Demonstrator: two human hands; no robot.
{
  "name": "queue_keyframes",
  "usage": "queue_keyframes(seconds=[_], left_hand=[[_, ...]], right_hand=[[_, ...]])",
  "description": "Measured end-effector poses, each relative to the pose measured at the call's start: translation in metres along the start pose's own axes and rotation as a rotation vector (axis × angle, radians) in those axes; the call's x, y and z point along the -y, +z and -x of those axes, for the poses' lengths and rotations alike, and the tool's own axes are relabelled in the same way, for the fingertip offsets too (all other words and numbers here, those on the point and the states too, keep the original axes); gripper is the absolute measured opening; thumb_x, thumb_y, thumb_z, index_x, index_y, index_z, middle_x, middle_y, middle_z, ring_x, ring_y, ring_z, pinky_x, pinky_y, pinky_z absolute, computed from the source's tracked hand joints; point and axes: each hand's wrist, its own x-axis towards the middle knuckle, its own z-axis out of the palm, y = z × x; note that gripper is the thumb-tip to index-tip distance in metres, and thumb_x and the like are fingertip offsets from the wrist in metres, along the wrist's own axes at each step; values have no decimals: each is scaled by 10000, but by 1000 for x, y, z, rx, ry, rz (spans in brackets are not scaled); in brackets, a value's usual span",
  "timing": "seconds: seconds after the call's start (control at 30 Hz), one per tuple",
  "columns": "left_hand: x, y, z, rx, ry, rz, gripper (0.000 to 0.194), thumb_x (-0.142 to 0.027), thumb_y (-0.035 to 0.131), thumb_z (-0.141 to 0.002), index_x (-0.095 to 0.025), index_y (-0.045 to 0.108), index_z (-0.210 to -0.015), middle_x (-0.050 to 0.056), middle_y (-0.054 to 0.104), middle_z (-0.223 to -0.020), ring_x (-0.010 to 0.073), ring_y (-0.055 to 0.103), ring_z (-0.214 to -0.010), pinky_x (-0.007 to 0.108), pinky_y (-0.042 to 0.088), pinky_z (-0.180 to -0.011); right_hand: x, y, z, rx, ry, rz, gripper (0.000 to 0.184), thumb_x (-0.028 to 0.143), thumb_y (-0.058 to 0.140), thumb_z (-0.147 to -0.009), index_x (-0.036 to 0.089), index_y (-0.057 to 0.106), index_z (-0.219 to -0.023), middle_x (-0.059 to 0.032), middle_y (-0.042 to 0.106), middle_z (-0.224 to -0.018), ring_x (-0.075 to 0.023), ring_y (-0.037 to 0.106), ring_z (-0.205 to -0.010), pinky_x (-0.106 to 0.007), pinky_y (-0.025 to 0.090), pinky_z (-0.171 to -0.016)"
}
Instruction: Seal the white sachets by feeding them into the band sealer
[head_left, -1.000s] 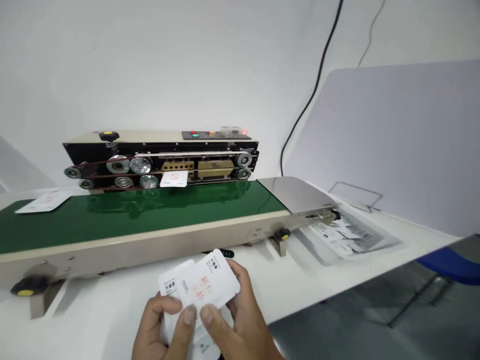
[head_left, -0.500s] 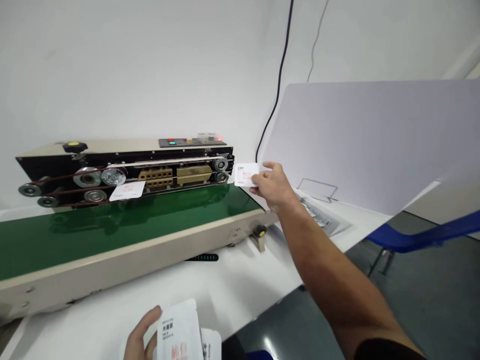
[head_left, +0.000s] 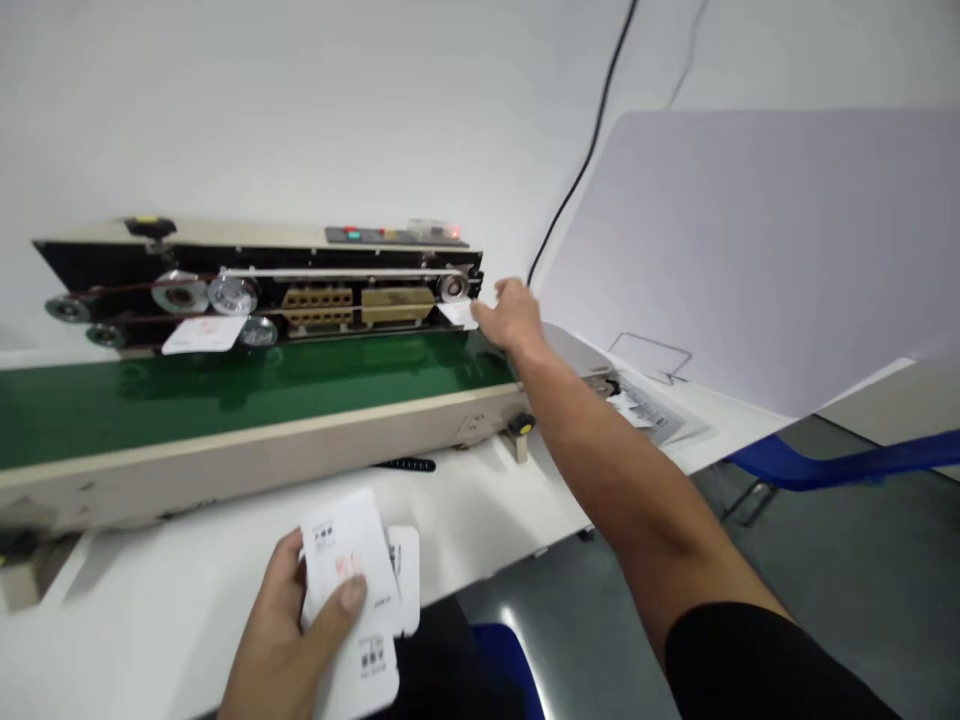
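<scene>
My right hand (head_left: 511, 314) reaches across to the right end of a band sealing machine (head_left: 255, 285) and pinches a small white pouch (head_left: 459, 313) at the entrance of the rollers. My left hand (head_left: 289, 640) is low in front of me, thumb pressed on a stack of white printed pouches (head_left: 352, 580). Another white pouch (head_left: 204, 333) rides under the rollers at the machine's left, above the green conveyor belt (head_left: 225, 385).
The machine stands on a white table (head_left: 465, 520). More pouches in a clear bag (head_left: 652, 415) lie past the machine's right end, beside a wire stand (head_left: 651, 355). A white panel leans at the right. A black cable (head_left: 585, 160) hangs down the wall. A blue chair (head_left: 840, 465) sits right.
My right hand took one pouch from the stack, carried it to the machine's right end and has pushed it against the rollers. The pouch inside the machine has travelled left.
</scene>
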Motion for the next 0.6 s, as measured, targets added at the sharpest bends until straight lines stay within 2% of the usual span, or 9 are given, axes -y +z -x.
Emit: queue_keyframes(seconds=[0.07,0.1,0.17,0.2,0.27,0.33,0.43,0.53,0.6], left_hand=[[-8,4,0,21,31,35,683,-517,764,-701,-285,446,-1259,86,630,-1188,280,675,-892,360,575,-669],[-9,5,-1,16,65,34,654,-494,758,-717,-279,456,-1256,85,622,-1210,274,670,-911,351,574,-677],[-10,8,-3,-5,139,-16,580,-457,745,-740,-251,495,-1222,79,633,-1203,257,656,-955,321,566,-710],[-10,9,-4,-12,173,-52,543,-443,739,-748,-241,511,-1198,74,643,-1189,247,651,-964,305,561,-717],[-10,12,-5,-2,203,-113,485,-430,733,-752,-227,534,-1145,59,674,-1118,223,655,-932,279,556,-705],[-10,15,-5,19,192,-147,466,-424,745,-735,-216,545,-1101,41,707,-1006,198,667,-852,261,553,-678],[-9,17,-5,18,179,-181,487,-428,763,-700,-210,556,-1084,40,729,-946,206,682,-818,266,558,-673],[-6,18,-7,-19,182,-271,514,-475,756,-666,-207,588,-1071,58,741,-951,242,694,-815,288,560,-665],[-2,19,-9,7,174,-296,582,-507,774,-607,-202,603,-1072,68,750,-917,261,697,-775,299,558,-630]], right_hand=[[4,-1,47,-21,-180,7,345,236,648,-837,156,525,-1149,-105,472,-1268,-212,469,-1140,-355,374,-1011],[5,-3,76,11,-308,-12,312,295,630,-854,160,535,-1118,-95,500,-1204,-209,496,-1078,-355,394,-978],[3,-6,132,301,-484,-103,292,396,618,-861,174,558,-1041,-83,536,-1083,-204,529,-978,-345,449,-872],[1,-7,156,429,-495,-146,324,410,630,-849,178,552,-1063,-89,530,-1096,-209,527,-989,-346,455,-859],[-7,-6,192,637,-407,-211,366,376,648,-830,189,528,-1120,-93,511,-1144,-210,523,-1017,-358,458,-870],[-14,-2,208,739,-264,-265,370,314,642,-822,190,505,-1142,-83,520,-1133,-203,530,-1016,-376,449,-899],[-22,1,208,773,-107,-334,366,296,623,-828,188,480,-1147,-62,557,-1073,-196,541,-999,-383,444,-907],[-26,-2,204,824,-85,-338,365,358,641,-821,177,511,-1111,-67,573,-1061,-207,550,-969,-372,460,-855],[-28,-6,202,891,-111,-330,306,380,641,-821,165,550,-1018,-63,590,-997,-202,566,-894,-345,477,-771]])
